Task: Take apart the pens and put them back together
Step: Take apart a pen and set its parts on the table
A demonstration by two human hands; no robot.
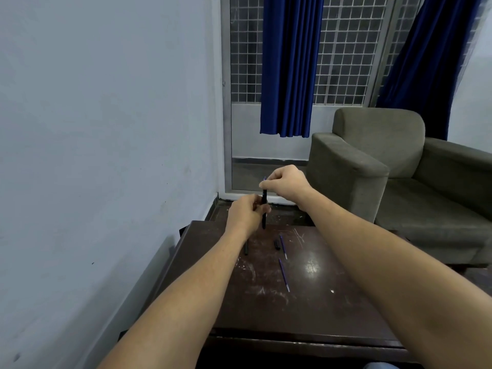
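A black pen barrel (264, 209) stands upright above the far end of the dark wooden table (306, 310). My left hand (246, 213) grips the barrel's lower half. My right hand (286, 183) pinches its top, where a thin blue refill tip (264, 179) sticks out. On the table lie two blue refills, one (283, 246) farther away and one (284, 275) nearer. A small black pen part (277, 245) lies beside the far refill. Another black pen piece (246, 250) shows partly from under my left forearm.
The table stands against a pale wall (106, 155) on the left. A grey-green sofa (399, 177) sits to the right. Blue curtains (290, 65) hang over a barred window behind. The tabletop is scratched and glossy.
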